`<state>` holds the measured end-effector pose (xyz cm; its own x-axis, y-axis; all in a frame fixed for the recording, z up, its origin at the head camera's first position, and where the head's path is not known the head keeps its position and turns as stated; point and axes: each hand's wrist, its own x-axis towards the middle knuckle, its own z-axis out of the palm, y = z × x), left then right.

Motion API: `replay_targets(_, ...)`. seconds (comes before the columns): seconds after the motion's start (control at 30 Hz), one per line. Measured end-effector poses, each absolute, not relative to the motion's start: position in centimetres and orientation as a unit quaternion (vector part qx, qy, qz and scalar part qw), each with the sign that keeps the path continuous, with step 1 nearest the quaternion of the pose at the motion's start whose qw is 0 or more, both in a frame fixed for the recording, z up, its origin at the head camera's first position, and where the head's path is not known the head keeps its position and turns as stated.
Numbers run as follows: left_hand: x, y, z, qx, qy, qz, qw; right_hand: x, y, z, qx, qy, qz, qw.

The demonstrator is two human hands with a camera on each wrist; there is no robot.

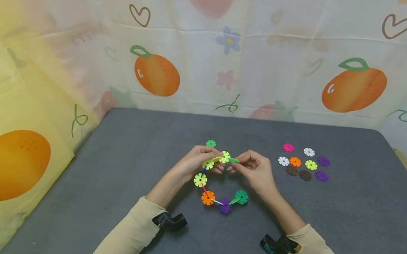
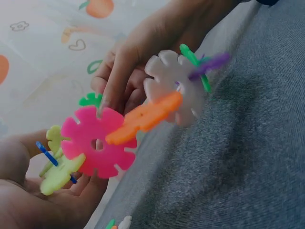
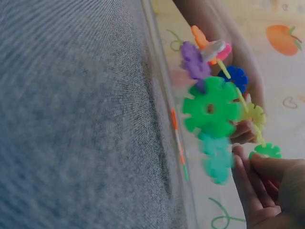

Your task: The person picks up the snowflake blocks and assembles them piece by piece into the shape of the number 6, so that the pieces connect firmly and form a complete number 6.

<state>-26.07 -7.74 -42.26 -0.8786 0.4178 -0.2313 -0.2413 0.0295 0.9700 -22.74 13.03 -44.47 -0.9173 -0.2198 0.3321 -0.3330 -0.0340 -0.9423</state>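
A curved chain of notched plastic snowflake discs hangs between the two hands. My left hand (image 1: 193, 161) grips the chain at its upper yellow-green discs (image 1: 225, 156). Between thumb and fingers of my right hand (image 1: 258, 173) is a light green disc (image 1: 235, 160), at the chain's upper end against a yellow-green one. Below run an orange disc (image 1: 208, 194), a purple disc (image 1: 225, 209) and a teal-green disc (image 1: 243, 195) at the loose end. Seen from the left wrist, a pink disc (image 2: 81, 136) links to an orange disc (image 2: 147, 117). A larger green disc (image 3: 221, 95) shows in the right wrist view.
On the grey table (image 1: 345, 235), a single green disc (image 1: 211, 143) lies behind the left hand. Several loose discs lie to the right, among them a pink disc (image 1: 288, 147), an orange disc (image 1: 295, 162) and a brown disc (image 1: 305, 175). A printed cloth (image 1: 193, 88) hangs behind.
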Motion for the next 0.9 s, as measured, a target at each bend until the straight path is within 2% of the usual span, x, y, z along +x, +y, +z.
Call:
replay_targets(0.17,-25.8,-7.9,-41.8,0.074,0.696,0.681,0.216,-22.6,12.5,-44.4,0.206,-0.695,0.686,0.06)
replay_targets(0.43,-25.6,-7.7,-41.3,0.074,0.714,0.666,0.203,-22.3,12.3,-44.4,0.237,-0.725,0.635,0.125)
replay_targets(0.7,-25.9,-8.1,-40.7,0.02,0.711,0.672,0.206,-22.5,12.5,-43.6,0.235,-0.714,0.653,0.089)
replay_targets(0.9,-25.9,-8.2,-40.7,0.019,0.711,0.672,0.206,-22.6,12.8,-43.6,0.208,-0.71,0.671,0.051)
